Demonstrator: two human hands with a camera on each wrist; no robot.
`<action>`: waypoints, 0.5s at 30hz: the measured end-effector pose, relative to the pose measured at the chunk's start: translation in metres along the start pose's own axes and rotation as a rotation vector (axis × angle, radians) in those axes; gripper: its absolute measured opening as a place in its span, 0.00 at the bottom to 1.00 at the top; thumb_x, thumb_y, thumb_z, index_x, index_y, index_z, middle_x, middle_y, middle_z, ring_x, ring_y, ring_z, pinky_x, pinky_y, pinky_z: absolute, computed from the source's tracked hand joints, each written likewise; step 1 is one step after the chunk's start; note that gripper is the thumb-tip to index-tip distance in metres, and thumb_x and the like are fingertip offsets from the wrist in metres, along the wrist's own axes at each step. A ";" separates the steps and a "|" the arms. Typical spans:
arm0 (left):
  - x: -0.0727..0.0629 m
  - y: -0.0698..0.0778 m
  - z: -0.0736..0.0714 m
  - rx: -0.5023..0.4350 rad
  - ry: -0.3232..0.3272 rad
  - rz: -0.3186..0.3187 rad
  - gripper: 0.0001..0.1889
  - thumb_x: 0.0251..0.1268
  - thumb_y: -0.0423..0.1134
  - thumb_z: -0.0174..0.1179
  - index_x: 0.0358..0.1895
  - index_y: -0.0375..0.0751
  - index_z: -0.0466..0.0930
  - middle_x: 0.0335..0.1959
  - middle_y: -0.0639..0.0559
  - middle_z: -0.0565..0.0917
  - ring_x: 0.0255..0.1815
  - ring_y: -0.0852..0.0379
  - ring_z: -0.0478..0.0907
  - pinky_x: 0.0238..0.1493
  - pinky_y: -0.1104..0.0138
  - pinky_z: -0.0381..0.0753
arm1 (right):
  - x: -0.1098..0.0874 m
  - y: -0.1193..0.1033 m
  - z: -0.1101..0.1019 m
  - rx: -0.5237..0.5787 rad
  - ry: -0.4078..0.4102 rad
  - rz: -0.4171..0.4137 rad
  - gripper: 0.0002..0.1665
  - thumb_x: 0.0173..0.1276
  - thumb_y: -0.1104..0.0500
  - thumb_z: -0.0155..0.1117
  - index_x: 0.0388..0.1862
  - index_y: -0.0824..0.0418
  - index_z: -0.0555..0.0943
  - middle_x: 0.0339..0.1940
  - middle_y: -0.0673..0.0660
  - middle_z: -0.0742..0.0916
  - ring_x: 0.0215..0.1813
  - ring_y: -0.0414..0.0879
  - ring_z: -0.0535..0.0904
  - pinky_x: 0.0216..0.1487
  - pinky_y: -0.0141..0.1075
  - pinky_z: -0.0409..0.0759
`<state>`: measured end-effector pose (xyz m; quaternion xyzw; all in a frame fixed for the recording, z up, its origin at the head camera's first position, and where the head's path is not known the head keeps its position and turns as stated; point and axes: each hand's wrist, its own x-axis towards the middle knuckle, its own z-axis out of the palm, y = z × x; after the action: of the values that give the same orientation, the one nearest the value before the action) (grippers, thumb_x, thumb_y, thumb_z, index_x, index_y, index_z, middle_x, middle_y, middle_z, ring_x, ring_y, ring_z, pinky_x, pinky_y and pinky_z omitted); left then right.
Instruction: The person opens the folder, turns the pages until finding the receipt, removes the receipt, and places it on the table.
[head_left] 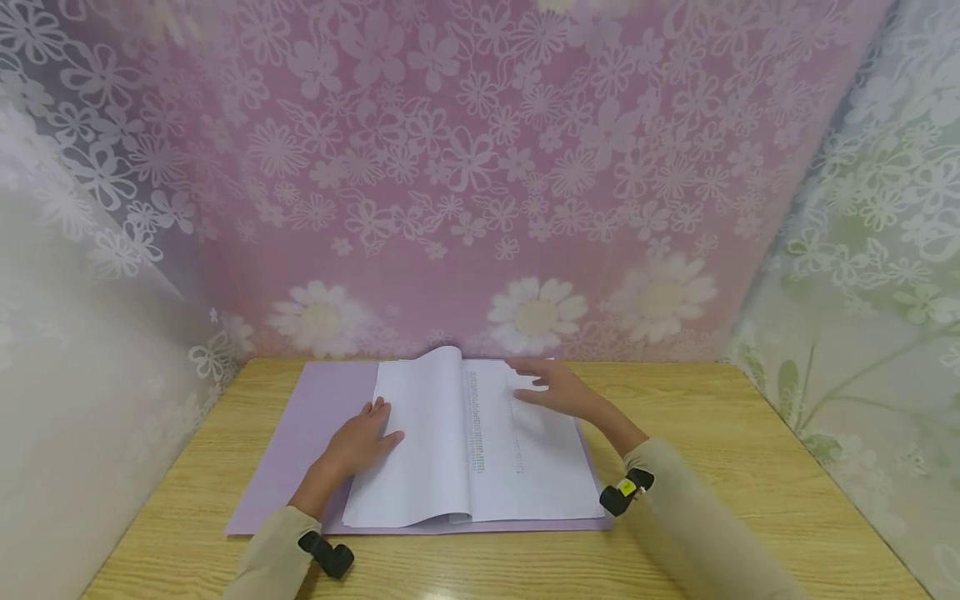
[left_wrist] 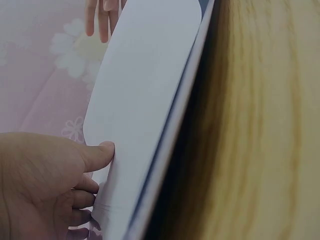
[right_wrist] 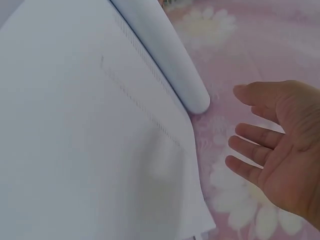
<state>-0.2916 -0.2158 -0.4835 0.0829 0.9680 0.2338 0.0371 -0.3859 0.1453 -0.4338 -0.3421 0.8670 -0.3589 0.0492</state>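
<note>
A lilac folder lies spread on the table with a stack of white paper sheets in it. The turned sheets on the left side bulge into a curve near the middle. My left hand rests on these turned sheets near their left edge, fingers spread. In the left wrist view its thumb lies on the white paper. My right hand hovers over the upper part of the right page, which bears columns of small print. In the right wrist view its fingers are loosely bent and hold nothing.
The wooden table meets a pink flowered cloth at the back. Pale flowered cloth hangs at the left and right sides. Both wrists wear black cameras.
</note>
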 end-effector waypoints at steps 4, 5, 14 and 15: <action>0.000 0.000 0.000 -0.001 0.001 -0.007 0.37 0.78 0.48 0.54 0.78 0.26 0.56 0.80 0.30 0.54 0.81 0.28 0.51 0.76 0.37 0.58 | -0.001 0.019 -0.009 0.062 0.064 0.028 0.37 0.72 0.61 0.67 0.76 0.66 0.67 0.76 0.66 0.73 0.76 0.66 0.69 0.71 0.60 0.72; 0.000 0.000 0.001 0.001 0.001 -0.009 0.36 0.78 0.48 0.54 0.78 0.26 0.56 0.80 0.30 0.54 0.81 0.28 0.51 0.76 0.37 0.58 | -0.001 0.025 -0.010 0.072 0.082 0.032 0.37 0.72 0.62 0.67 0.77 0.66 0.67 0.76 0.67 0.73 0.76 0.67 0.69 0.71 0.61 0.72; 0.000 -0.001 0.001 0.000 -0.001 -0.002 0.36 0.78 0.47 0.54 0.77 0.26 0.56 0.80 0.29 0.55 0.81 0.28 0.51 0.76 0.36 0.58 | -0.006 0.064 -0.015 0.136 0.198 0.054 0.40 0.72 0.62 0.66 0.78 0.71 0.62 0.77 0.73 0.68 0.77 0.72 0.64 0.74 0.67 0.64; 0.000 -0.001 0.001 -0.001 -0.001 0.000 0.36 0.78 0.47 0.54 0.77 0.25 0.57 0.80 0.29 0.55 0.81 0.28 0.51 0.76 0.36 0.59 | -0.006 0.066 -0.015 0.143 0.203 0.065 0.41 0.72 0.62 0.66 0.78 0.72 0.61 0.78 0.73 0.68 0.77 0.72 0.62 0.74 0.67 0.62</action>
<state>-0.2920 -0.2160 -0.4852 0.0832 0.9678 0.2344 0.0376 -0.4227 0.1913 -0.4671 -0.2715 0.8503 -0.4509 -0.0030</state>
